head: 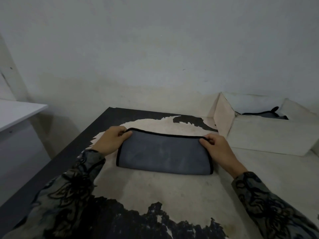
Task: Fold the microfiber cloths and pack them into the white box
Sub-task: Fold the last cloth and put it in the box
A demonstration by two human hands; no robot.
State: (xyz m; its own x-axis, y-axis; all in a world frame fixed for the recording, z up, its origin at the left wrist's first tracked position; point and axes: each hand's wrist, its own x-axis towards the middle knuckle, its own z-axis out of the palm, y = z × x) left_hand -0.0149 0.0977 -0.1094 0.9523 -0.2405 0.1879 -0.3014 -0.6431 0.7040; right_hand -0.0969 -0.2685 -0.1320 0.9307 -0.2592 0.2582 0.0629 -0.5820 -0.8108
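A grey microfiber cloth (164,154) with black edging lies folded in half on the table, its fold toward me. My left hand (112,140) pinches the cloth's far left corner. The far right corner is pinched by my right hand (217,147). The white box (264,137) stands open at the right rear of the table, and another grey cloth (269,114) shows inside it.
The table (172,195) has a worn top, pale in the middle with black patches, and its left edge drops off beside my left arm. A white shelf (19,111) juts in at the far left. The wall stands close behind the table.
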